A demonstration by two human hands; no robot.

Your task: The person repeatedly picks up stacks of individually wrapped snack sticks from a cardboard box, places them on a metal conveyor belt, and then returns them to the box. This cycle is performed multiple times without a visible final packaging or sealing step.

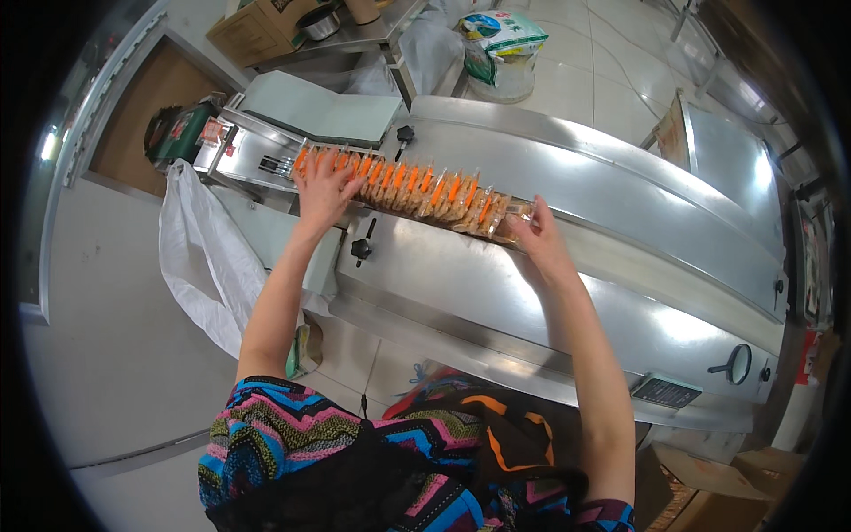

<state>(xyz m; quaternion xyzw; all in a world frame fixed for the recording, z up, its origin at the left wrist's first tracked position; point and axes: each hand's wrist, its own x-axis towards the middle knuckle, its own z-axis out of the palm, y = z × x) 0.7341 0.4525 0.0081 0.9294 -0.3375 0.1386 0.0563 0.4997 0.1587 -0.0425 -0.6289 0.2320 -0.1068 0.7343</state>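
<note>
A long row of clear-wrapped brown snack packets with orange labels [412, 189] lies in the channel of a stainless steel conveyor [425, 253]. My left hand [324, 183] rests with spread fingers on the packets near the row's left end. At the right end, my right hand [537, 233] has thumb and fingers around the last packets. Whether either hand bears weight cannot be told. Beyond the left end of the row are small metal prongs [274, 165] in a steel trough. The pale conveyor belt [631, 256] runs on to the right.
Black star knobs [361, 249] stand up from the conveyor's side plates. A white plastic bag [206, 246] hangs at the left near a green motor [178, 136]. A round mirror [738, 364] and a dark control panel [666, 391] sit at the near right edge. Cardboard boxes [721, 479] stand below.
</note>
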